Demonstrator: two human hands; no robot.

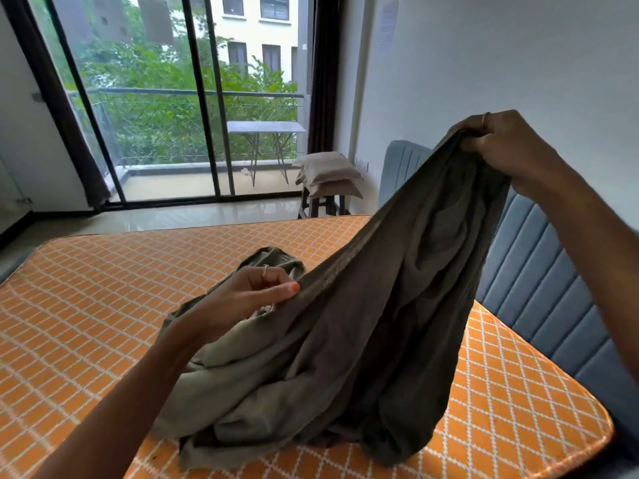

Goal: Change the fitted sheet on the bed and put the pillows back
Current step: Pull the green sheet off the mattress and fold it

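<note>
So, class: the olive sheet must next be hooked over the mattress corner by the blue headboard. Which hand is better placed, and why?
Probably the right hand. It grips the sheet edge, raised, on the headboard side. The left hand pinches the hem lower, over the middle of the mattress.

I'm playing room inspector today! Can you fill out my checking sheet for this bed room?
Surface: orange diamond-patterned mattress, bare, no sheet fitted.
Job's things: olive-green sheet, bunched on the mattress, one edge lifted; stacked pillows on a stool near the window.
Clutter: nothing seen.
Grippers: left hand pinches the sheet's edge low; right hand grips it raised.
Cables: nothing seen.
Surroundings: blue padded headboard, sliding glass door, balcony table, trees outside.
</note>
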